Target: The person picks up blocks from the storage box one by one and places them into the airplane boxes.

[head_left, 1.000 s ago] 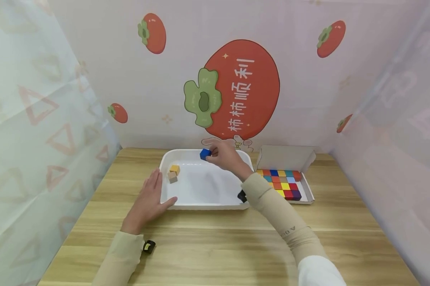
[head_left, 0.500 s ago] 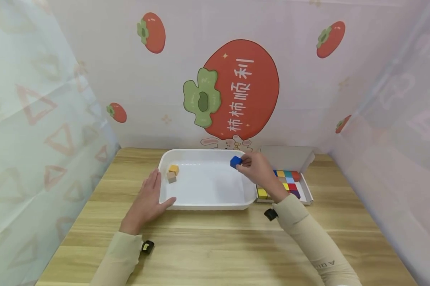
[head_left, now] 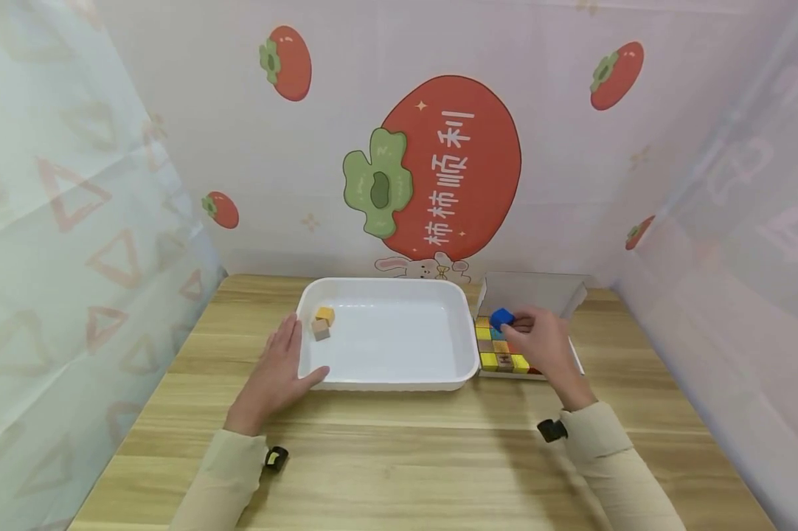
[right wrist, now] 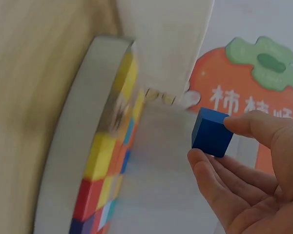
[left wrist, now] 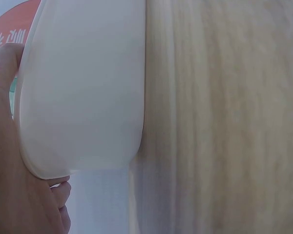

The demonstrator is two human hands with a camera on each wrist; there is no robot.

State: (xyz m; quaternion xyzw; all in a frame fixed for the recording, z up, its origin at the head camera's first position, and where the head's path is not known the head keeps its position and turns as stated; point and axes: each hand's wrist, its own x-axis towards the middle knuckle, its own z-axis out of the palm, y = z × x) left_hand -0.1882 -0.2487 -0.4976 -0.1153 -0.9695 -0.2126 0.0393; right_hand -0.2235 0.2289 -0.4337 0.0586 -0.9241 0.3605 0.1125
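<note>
My right hand [head_left: 541, 341] pinches a blue cube [head_left: 501, 318] [right wrist: 211, 132] just above the far left part of the white box of coloured cubes [head_left: 505, 358] [right wrist: 107, 161]. My left hand [head_left: 276, 365] lies flat on the table, its fingers straight against the left wall of the white tray [head_left: 386, 380] [left wrist: 83, 92]. Inside the tray, at its far left, sit a yellow cube [head_left: 325, 315] and a tan cube [head_left: 319, 329].
The box's lid [head_left: 532, 293] stands open behind the cubes. The wooden table [head_left: 399, 457] is closed in by a wall with persimmon pictures at the back and translucent curtains at both sides.
My right hand has carried the blue cube rightwards, from over the tray's far side to above the box of cubes. The left hand has stayed at the tray's left wall.
</note>
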